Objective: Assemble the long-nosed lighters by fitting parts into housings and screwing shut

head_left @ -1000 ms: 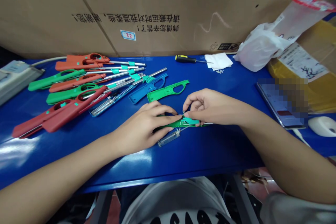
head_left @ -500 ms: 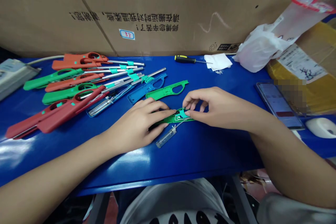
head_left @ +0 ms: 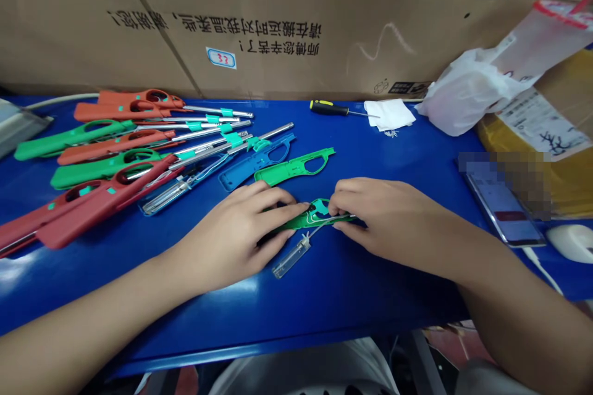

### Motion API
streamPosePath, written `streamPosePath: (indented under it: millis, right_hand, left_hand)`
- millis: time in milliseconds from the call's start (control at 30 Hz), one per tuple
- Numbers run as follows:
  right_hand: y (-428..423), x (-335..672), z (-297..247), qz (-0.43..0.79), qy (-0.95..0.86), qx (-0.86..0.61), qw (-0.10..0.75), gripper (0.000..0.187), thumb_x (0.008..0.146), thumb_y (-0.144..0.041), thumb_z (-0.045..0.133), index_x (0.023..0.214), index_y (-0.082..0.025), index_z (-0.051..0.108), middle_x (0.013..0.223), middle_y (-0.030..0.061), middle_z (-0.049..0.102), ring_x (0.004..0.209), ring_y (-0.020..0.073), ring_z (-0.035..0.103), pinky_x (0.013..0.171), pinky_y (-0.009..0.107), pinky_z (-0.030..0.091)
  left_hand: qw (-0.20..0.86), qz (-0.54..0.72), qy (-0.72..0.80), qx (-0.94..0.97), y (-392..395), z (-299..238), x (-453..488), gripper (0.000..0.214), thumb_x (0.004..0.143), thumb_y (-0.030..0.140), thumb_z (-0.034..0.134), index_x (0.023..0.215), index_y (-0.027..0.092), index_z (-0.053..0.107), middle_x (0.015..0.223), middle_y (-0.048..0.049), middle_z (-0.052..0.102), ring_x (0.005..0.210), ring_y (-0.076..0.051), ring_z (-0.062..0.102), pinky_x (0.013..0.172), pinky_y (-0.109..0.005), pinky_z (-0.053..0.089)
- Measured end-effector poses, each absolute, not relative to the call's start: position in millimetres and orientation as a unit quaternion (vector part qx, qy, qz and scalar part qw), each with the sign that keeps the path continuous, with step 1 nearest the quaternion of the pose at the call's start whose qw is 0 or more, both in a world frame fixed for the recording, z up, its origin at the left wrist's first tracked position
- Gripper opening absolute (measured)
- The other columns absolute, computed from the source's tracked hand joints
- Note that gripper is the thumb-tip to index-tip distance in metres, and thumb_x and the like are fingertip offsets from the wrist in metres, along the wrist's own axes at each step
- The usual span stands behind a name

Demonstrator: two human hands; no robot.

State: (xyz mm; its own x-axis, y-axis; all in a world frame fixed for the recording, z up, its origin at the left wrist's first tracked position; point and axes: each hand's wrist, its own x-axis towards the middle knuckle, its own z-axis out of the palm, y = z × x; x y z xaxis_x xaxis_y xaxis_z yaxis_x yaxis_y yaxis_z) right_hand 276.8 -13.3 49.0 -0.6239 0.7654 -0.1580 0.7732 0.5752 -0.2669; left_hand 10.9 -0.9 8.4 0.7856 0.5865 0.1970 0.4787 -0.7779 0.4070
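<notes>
A green lighter casing half (head_left: 303, 220) lies open on the blue table between my hands, with a teal trigger (head_left: 317, 208) and a thin white wire inside it. My left hand (head_left: 243, 231) grips its left end between fingers and thumb. At its right end, my right hand (head_left: 377, 216) is closed, thumb below and fingers above, pinching the casing. In front of the casing a clear fuel tank (head_left: 291, 257) rests on the table, joined to it by a thin tube. Behind my left hand are an empty green casing half (head_left: 294, 165) and a blue casing half (head_left: 250, 163).
Several red, orange and green long lighters (head_left: 106, 200) lie at the left. A screwdriver (head_left: 330, 108) and a white tissue (head_left: 390, 113) are at the back, before a large cardboard box (head_left: 259, 24). On the right are a phone (head_left: 503, 203), a white mouse (head_left: 572, 242) and a bagged cup (head_left: 467, 89).
My right hand has shifted from the trigger area to the casing's right end, its thumb now lower. My left hand keeps its hold. The view has tilted slightly.
</notes>
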Motion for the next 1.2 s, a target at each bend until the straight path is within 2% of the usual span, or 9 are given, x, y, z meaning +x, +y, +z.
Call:
streamPosePath:
  millis: [133,400,767,1067,1200]
  right_hand:
    - [-15.5,275.7,49.0,-0.168,0.876,0.452,0.012,0.010,0.100,-0.019,0.053,0.092,-0.022,0.059,0.095,0.0010,0.063,0.085,0.0186,0.059,0.070,0.034,0.037]
    - [-14.9,274.5,48.1,-0.196,0.880,0.433,0.018,0.015,0.101,-0.014,0.049,0.093,-0.022,0.060,0.096,0.0012,0.063,0.089,0.0183,0.059,0.074,0.033,0.037]
    - [-18.8,273.6,42.3,-0.219,0.864,0.452,-0.016,0.008,0.099,-0.017,0.052,0.094,-0.022,0.056,0.097,0.0005,0.061,0.090,0.0182,0.057,0.077,0.033,0.039]
    - [-19.2,273.5,50.1,-0.234,0.857,0.459,-0.020,0.011,0.099,-0.020,0.055,0.089,-0.024,0.059,0.092,-0.0008,0.063,0.082,0.0167,0.058,0.071,0.031,0.037]
    - [-18.9,273.1,51.6,-0.243,0.857,0.455,-0.016,0.014,0.102,-0.022,0.052,0.090,-0.024,0.060,0.092,-0.0009,0.063,0.083,0.0164,0.058,0.073,0.032,0.037]
  left_hand:
    - [0.165,0.157,0.287,0.931,-0.7,7.2,10.3,0.039,0.102,0.022,0.055,0.141,0.022,0.061,0.122,-0.0091,0.066,0.107,-0.024,0.060,0.094,-0.041,0.051]
    - [0.163,0.159,0.280,0.932,0.5,5.1,10.2,0.040,0.102,0.021,0.056,0.142,0.021,0.059,0.121,-0.0091,0.067,0.107,-0.025,0.060,0.095,-0.040,0.051]
    - [0.165,0.146,0.280,0.935,-0.7,9.0,10.3,0.040,0.103,0.020,0.052,0.142,0.026,0.055,0.122,-0.0069,0.065,0.105,-0.024,0.057,0.092,-0.039,0.049]
    - [0.184,0.147,0.278,0.931,-0.2,9.9,12.2,0.025,0.103,0.020,0.052,0.126,0.024,0.059,0.122,-0.0059,0.067,0.107,-0.023,0.059,0.094,-0.039,0.047]
    - [0.183,0.144,0.279,0.932,-0.4,9.4,11.9,0.020,0.102,0.020,0.053,0.121,0.023,0.061,0.120,-0.0059,0.067,0.107,-0.024,0.059,0.093,-0.039,0.047]
